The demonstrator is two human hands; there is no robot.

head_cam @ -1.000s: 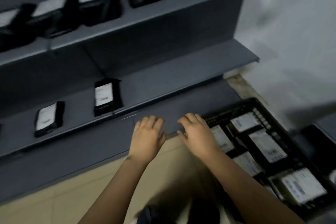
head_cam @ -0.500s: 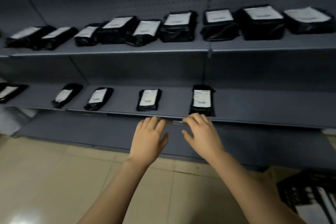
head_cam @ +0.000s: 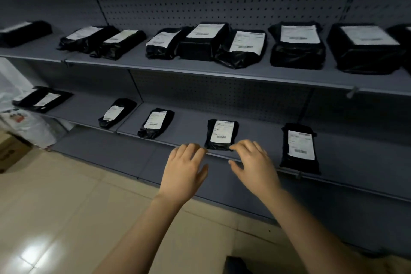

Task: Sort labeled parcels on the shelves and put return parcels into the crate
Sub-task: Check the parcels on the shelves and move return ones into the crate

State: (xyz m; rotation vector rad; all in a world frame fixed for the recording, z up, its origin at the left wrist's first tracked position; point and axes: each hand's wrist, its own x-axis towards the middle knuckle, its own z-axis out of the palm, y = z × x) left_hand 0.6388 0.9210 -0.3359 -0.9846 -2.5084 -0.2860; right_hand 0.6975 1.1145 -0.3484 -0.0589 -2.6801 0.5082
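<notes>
black poly film with a white printed label on top: the small parcel lies flat, label up, at the front edge of the lower shelf, between the two hands. neighbouring parcel sits well apart to its right. upper shelf carries a row of bulkier bags.

handling, judged: looks light and thin. wrap is soft and wrinkled, probably slick, so it should sag and slide rather than keep its shape. contents unknown; cannot tell if fragile. best hold seems to be the two side edges, thumbs under the front lip at the shelf edge, fingers on top beside the label so the print stays readable. pinching loose film alone risks a slip.

hands: left hand palm down, fingers straight and close together, tips just beside the front left corner, holding nothing. right hand palm down, fingers spread and relaxed, tips over the front right corner; contact or not, cannot tell. neither hand grasps anything.

vs earlier: one second back the view faces the crate on the floor, holding labelled bags; crate now out of view. half a second back both hands sit between this parcel and its right neighbour; now they bracket this one.
</notes>
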